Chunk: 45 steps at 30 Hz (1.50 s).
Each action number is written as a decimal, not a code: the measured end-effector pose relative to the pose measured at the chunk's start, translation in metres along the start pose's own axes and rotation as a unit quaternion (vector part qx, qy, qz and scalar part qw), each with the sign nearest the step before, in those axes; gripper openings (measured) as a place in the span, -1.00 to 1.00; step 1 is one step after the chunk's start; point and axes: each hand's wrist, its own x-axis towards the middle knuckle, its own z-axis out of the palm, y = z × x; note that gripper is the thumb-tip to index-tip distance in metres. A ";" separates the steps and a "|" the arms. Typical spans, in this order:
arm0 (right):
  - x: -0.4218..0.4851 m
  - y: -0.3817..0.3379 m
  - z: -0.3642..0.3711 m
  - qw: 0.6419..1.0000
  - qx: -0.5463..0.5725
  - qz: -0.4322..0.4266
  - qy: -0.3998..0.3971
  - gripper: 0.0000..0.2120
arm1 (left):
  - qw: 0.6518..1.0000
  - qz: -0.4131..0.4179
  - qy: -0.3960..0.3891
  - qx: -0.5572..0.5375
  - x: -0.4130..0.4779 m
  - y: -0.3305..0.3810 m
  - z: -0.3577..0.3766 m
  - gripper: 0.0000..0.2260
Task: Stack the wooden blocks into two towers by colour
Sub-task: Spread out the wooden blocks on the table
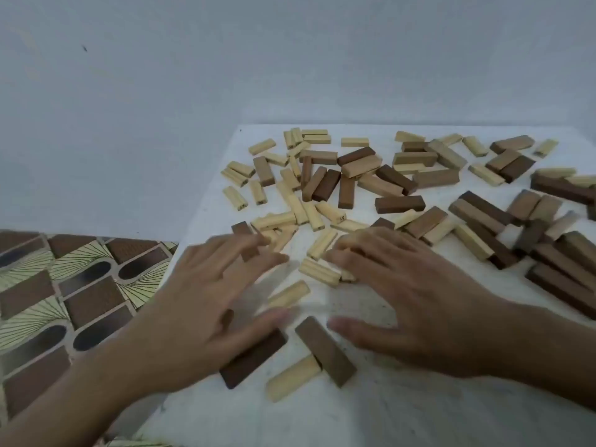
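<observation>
**A:** Starting at the left, why is the left hand [206,304] spread flat like that?

**B:** It looks like sweeping or sorting, not picking. The fingers are splayed wide, palm down, closed on nothing. The thumb side lies over a dark brown block [254,359] near the table's front edge, and the fingertips reach a second dark block [244,235] further back. The blur suggests it is moving.

**A:** And the pieces between the hands?

**B:** A pale block [288,295] lies flat by the left thumb. Nearer the camera, another dark block [325,350] rests across one end of a pale block [292,379]; that looks like chance, not a tower begun.

**A:** The right hand [416,304]?

**B:** Also open and palm down, its fingertips on a pale grooved block [319,272]. Whether it grips anything beneath, I cannot tell.

**A:** Where are the rest?

**B:** Scattered over the white table [387,414]: the pale blocks [290,175] mostly left and centre, the dark blocks [564,253] heaped at the right. Nothing is stacked by colour yet, so I'd judge this the clearing-a-space stage.
</observation>
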 end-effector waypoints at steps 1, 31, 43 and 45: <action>-0.003 -0.004 0.005 1.000 -0.004 -0.009 -0.023 -0.22 | 0.999 0.006 -0.030 0.016 -0.007 0.004 0.004 -0.44; 0.023 -0.005 0.041 0.997 -0.067 0.015 0.025 -0.27 | 0.990 -0.095 -0.041 0.093 -0.013 -0.018 0.028 -0.19; 0.046 0.005 0.045 0.994 -0.064 0.085 0.029 -0.23 | 0.994 -0.050 -0.041 0.086 0.034 -0.028 0.035 -0.17; 0.050 0.005 0.044 0.992 -0.062 0.098 0.057 -0.31 | 0.995 -0.050 -0.034 0.082 0.040 -0.031 0.036 -0.19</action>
